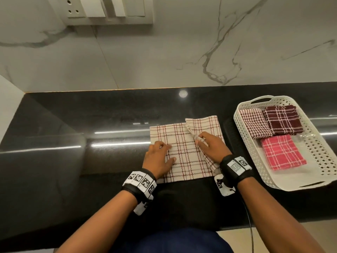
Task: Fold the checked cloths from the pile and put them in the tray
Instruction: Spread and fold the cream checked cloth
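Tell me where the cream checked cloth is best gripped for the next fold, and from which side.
Probably grip the raised ridge on the cream checked cloth, coming from the right. It stands up off the counter, so it can be pinched; the right hand pinches it there. The left part lies flat under the left hand, offering nothing to pinch.

Dim warm light, glare streaks on counter, wide-angle edge bending

One head-worn wide-angle camera looks steeply down from close above the near edge of the black surface, facing the marble wall behind it
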`<move>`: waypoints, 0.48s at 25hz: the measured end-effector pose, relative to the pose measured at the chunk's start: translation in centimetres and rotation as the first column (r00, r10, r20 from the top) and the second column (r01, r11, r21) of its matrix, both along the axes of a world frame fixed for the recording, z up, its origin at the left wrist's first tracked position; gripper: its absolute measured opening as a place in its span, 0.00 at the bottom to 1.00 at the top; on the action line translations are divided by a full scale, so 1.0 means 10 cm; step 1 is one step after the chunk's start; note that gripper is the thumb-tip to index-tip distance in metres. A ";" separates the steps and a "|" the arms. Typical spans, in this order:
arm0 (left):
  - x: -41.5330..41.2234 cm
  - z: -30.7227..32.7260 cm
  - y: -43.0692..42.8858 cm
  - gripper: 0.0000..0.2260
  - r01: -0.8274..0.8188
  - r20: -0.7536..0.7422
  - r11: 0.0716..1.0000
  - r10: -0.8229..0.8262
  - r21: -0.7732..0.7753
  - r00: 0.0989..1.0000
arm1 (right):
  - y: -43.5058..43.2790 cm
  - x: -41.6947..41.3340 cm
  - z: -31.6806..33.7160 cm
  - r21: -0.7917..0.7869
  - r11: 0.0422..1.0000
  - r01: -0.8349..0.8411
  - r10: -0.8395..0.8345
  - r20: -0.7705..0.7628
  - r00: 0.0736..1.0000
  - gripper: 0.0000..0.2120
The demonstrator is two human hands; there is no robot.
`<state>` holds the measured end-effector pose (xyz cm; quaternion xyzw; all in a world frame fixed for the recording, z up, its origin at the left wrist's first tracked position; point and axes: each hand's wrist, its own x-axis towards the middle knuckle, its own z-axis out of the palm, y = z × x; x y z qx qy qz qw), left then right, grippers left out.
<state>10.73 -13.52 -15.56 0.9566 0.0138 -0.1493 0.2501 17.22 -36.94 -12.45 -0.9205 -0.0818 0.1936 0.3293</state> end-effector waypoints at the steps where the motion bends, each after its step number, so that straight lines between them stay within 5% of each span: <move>1: 0.03 0.03 -0.02 0.20 -0.001 -0.013 0.999 0.001 -0.037 1.000 | 0.00 -0.01 0.04 0.017 1.000 0.002 -0.003 0.039 0.999 0.07; 4: 0.17 0.12 0.06 0.21 -0.176 -0.111 0.947 0.151 -0.269 0.982 | 0.35 -0.04 0.16 0.009 0.999 -0.048 0.046 0.156 0.987 0.08; 7: 0.48 0.20 0.23 0.24 -0.478 -0.333 0.715 0.348 -0.511 0.876 | 0.94 -0.12 0.13 -0.189 0.964 -0.184 0.229 0.250 0.941 0.11; 12: 0.81 0.07 0.53 0.14 -0.560 -0.300 0.737 0.474 -0.380 0.828 | 1.24 -0.48 -0.11 -0.220 0.904 -0.366 0.376 0.002 0.927 0.23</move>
